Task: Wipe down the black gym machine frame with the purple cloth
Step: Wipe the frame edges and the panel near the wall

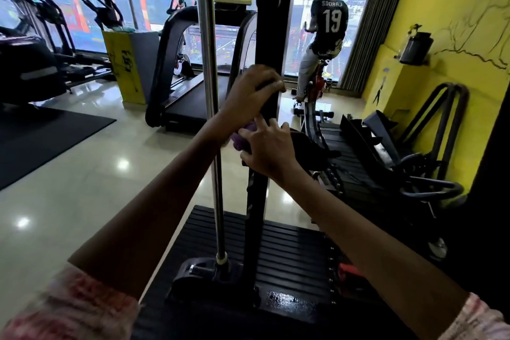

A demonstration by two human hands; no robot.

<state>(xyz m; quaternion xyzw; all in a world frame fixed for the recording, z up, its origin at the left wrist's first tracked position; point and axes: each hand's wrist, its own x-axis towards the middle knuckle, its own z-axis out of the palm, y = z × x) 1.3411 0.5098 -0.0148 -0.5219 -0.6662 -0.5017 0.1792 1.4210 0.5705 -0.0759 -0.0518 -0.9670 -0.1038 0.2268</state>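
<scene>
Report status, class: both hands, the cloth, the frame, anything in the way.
Left hand grips the black upright. Right hand holds purple cloth against it, lower down. Chrome pole stands close on the left.

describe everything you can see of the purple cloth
The purple cloth is mostly hidden: only a small bunched, fuzzy-looking patch shows. It sits against the black upright post of the machine, under the right hand, whose fingers lie over it. The left hand grips the post just above.

Backlit by windows, floor glare, edges warped
</scene>
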